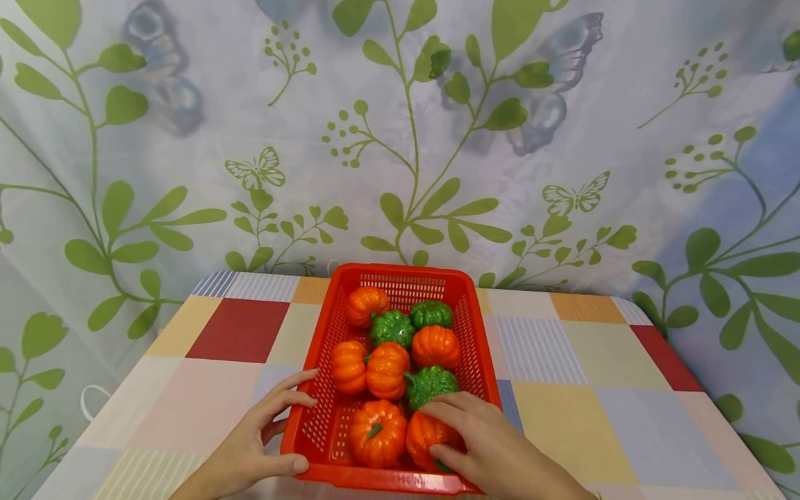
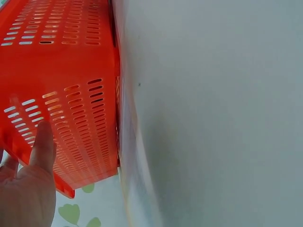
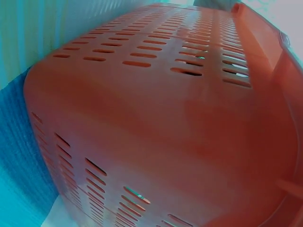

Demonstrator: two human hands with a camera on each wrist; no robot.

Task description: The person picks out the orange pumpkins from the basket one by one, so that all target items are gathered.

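Observation:
A red plastic basket (image 1: pixel 400 478) with slotted walls holds several glossy orange toy pumpkins and 3 green ones. My right hand (image 1: pixel 478 434) reaches over its near right corner and grips an orange pumpkin (image 1: pixel 427 437), fingers across the top and thumb on the near side. Just beyond those fingers lies a green pumpkin (image 1: pixel 432 384); to their left sits another orange pumpkin (image 1: pixel 378 434) with a green stem. My left hand (image 1: pixel 256 434) rests its spread fingertips on the basket's left rim, thumb at the near corner. In the left wrist view, a straight finger (image 2: pixel 43 146) lies against the slotted outer wall.
Farther in the basket are more orange pumpkins (image 1: pixel 435 347) and a dark green one (image 1: pixel 431 314). A patchwork-patterned cloth (image 1: pixel 581 354) covers the table. Behind stands a curtain (image 1: pixel 300 180) printed with leaves and butterflies. The basket's outer wall (image 3: pixel 142 109) fills much of the right wrist view.

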